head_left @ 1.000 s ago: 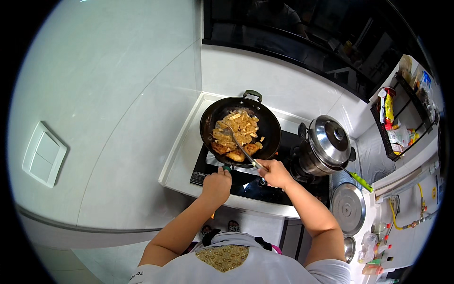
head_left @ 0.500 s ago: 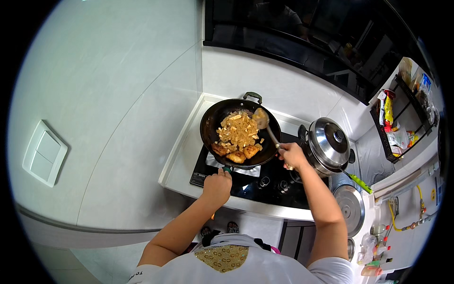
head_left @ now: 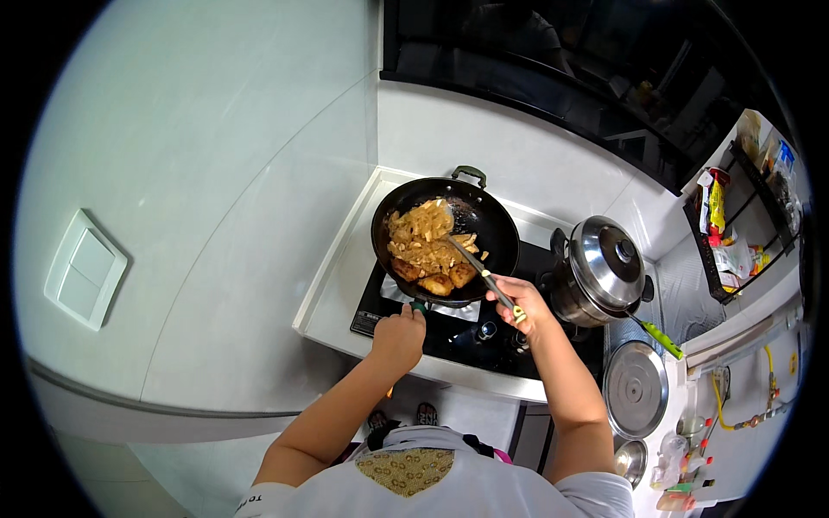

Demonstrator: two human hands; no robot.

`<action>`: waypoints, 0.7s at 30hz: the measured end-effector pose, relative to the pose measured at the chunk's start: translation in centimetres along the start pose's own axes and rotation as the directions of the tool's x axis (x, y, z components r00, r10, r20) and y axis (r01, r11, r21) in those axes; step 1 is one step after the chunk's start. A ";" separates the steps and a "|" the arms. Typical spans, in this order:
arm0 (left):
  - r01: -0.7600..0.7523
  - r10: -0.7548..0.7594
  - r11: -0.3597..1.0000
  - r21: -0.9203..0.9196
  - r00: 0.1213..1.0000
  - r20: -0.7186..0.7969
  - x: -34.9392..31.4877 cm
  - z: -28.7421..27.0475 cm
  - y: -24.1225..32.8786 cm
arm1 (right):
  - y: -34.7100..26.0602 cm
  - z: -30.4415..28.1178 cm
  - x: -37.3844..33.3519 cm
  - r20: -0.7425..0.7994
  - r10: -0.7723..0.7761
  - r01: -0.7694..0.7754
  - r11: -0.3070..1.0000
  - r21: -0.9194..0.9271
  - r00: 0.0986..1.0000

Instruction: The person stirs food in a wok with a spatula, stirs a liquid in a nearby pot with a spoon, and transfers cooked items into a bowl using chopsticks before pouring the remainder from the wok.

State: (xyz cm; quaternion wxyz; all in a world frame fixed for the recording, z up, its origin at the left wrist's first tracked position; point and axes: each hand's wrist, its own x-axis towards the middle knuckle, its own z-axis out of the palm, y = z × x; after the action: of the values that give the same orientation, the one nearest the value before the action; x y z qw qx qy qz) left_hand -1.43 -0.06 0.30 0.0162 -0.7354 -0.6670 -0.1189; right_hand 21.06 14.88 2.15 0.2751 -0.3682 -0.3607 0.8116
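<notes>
black and round, the wok (head_left: 449,237) sits on the left burner of the stove (head_left: 449,324), with golden fried pieces and pale strips heaped toward its near left side. its long handle (head_left: 418,306) is clasped by the left hand (head_left: 399,338), the grip closed around it at the near rim. a spatula (head_left: 471,263) is pinched in the closed grip of the right hand (head_left: 522,306), its blade lying in among the food. spills are judged the main risk: food piled close to the near edge could be pushed over the rim onto the stove if the blade is swept too hard toward the body. the wok could tip if the handle is pressed down. a steel pot (head_left: 600,268) with a lid stands just beside the right forearm and could be knocked by the elbow. a loose steel lid (head_left: 635,388) lies on the worktop (head_left: 337,293) further right.
</notes>
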 end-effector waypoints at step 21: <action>-0.019 0.017 0.997 0.070 0.999 0.033 0.4 0.5 0.0 | 2.2 4.0 -6.5 -0.005 -0.436 0.101 0.218 -0.971 0.900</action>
State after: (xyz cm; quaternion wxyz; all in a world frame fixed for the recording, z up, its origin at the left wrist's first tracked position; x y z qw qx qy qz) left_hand -1.35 0.40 -0.10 0.0322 -0.7421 -0.6643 -0.0833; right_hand 21.25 7.42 4.87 0.1824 -0.4982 -0.7901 0.3071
